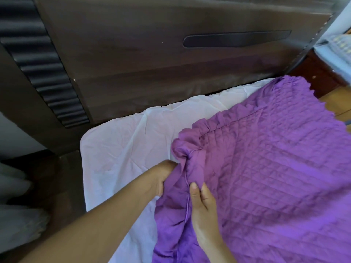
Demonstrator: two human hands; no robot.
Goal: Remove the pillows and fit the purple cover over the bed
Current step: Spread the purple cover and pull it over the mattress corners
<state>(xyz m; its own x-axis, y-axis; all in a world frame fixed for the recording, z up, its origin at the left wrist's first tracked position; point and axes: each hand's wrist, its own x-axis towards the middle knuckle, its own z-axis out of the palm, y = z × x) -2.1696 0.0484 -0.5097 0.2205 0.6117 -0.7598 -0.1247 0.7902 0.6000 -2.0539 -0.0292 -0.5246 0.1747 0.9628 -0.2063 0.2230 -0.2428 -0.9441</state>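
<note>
The purple quilted cover point(275, 158) with a ruffled edge lies over the right part of the bed. The white sheet point(117, 149) shows bare at the near-left corner and along the headboard. My left hand point(161, 179) grips the cover's ruffled corner from the left, its fingers tucked under the fabric. My right hand point(201, 204) pinches the piped seam just right of it, thumb on top. No pillow lies on the visible part of the bed.
A dark wooden headboard point(152, 63) with a padded strip stands behind the bed. White bundled fabric point(17, 215) lies on the dark floor at left. A wooden side unit point(322, 78) and lighter wooden floor point(340, 103) show at the right.
</note>
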